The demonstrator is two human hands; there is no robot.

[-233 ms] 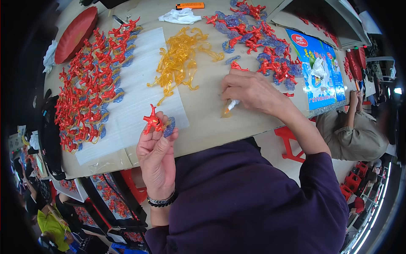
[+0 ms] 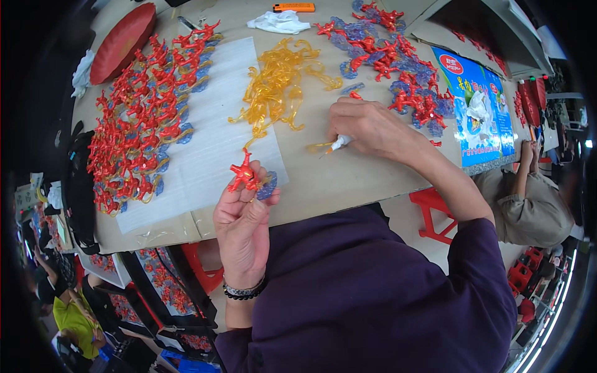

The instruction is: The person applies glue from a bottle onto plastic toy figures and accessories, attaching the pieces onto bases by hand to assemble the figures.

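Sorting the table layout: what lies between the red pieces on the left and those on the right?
In the head view, a tangle of yellow strands on the white foam sheet.

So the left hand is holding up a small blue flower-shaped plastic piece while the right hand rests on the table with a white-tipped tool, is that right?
Not quite: the head view shows the left hand holding up a small red flower-shaped plastic piece, not a blue one. The rest stands: the right hand rests on the table with a white-tipped tool.
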